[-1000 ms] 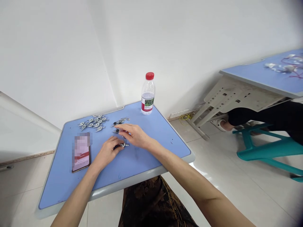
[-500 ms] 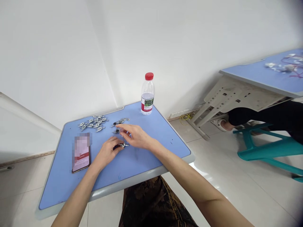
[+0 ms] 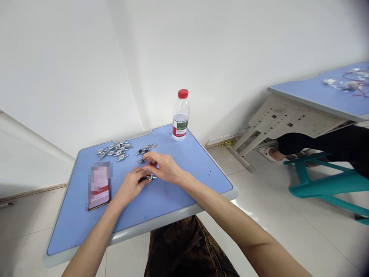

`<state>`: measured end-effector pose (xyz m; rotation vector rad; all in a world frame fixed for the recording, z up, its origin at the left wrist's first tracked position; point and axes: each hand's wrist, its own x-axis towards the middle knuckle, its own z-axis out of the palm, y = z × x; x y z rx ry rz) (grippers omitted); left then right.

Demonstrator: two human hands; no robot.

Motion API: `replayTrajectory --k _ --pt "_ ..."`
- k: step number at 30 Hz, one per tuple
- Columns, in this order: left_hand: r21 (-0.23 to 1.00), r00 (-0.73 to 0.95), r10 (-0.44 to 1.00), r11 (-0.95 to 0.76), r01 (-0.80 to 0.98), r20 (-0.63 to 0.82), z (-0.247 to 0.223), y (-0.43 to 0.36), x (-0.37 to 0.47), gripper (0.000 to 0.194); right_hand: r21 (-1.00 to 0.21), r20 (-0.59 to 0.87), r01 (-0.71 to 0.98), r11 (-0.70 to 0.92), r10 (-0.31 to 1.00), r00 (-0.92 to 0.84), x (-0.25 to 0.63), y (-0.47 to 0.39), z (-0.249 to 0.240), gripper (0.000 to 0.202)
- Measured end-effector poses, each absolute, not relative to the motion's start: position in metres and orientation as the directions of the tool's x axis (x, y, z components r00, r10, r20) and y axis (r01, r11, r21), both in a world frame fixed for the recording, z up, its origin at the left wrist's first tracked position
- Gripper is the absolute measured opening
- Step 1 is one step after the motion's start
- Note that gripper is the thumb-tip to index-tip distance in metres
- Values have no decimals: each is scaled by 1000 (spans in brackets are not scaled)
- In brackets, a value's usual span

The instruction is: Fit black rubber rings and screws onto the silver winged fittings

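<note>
My left hand [image 3: 135, 182] rests on the blue desktop, its fingers and thumb closed on a small silvery metal part [image 3: 150, 177] with a rounded body and a thin prong. Just above that part is my right hand [image 3: 163, 167], thumb and forefinger curled round a slim see-through item [image 3: 148, 162], mostly hidden by the fingers. Beyond the right fingertips lie several similar metal parts with black round pieces [image 3: 140, 151], partly covered by the hand. A larger pile of silvery metal parts [image 3: 115, 150] is spread behind my left hand.
A phone [image 3: 99, 186], partly blurred out, lies left of my left hand. A water bottle with a red cap [image 3: 180, 119] stands at the desk's [image 3: 178, 200] far right corner. To the right are another desk [image 3: 311, 90], a teal stool [image 3: 323, 184] and a seated person's leg [image 3: 296, 142].
My right thumb and forefinger have shifted slightly toward the metal part and curled closer together. My left hand stays in place on the part.
</note>
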<state>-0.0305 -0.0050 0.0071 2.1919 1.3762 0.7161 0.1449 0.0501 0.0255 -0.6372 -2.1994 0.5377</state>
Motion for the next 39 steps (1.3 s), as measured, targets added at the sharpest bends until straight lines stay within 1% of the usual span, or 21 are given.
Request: replayTrajectory --k 5,7,9,11,14,16,23,25,28,31,34,37,39 --pt "632 369 909 -403 662 193 9 -5 -29 17 -458 593 283 843 527 -609 146 50 27 22" --pt "634 371 911 -397 664 182 10 -6 -29 16 -442 595 266 856 502 -627 147 50 29 27" --pt "638 371 912 -392 663 175 10 -6 -29 16 -459 603 234 857 494 -627 147 50 29 29" --pt "636 371 911 -394 663 179 10 -6 -29 16 -491 615 221 842 515 -596 146 50 28 26" --pt "623 376 908 -404 669 185 9 -5 -29 16 -511 616 289 810 579 -534 144 50 26 16" --pt "618 380 905 -411 670 190 9 -5 -29 17 -497 612 338 800 598 -516 142 50 24 14" --pt "626 372 908 -405 666 193 10 -6 -28 17 -498 637 253 829 548 -542 142 51 21 25" --pt "632 372 909 -401 663 187 10 -6 -28 17 -485 621 247 839 530 -578 144 51 23 27" --pt "634 373 910 -397 664 179 10 -5 -28 16 -498 605 179 848 488 -629 146 52 26 32" --pt "626 367 914 -389 676 173 10 -6 -28 14 -538 624 142 831 507 -595 145 53 28 25" --pt "615 361 918 -381 691 163 10 -6 -27 13 -576 625 168 800 564 -540 143 55 28 13" --pt "612 359 919 -379 694 161 9 -7 -27 13 -587 611 211 782 599 -517 141 54 27 4" --pt "618 363 917 -383 687 165 8 -6 -28 14 -574 603 250 780 609 -516 140 53 25 6"
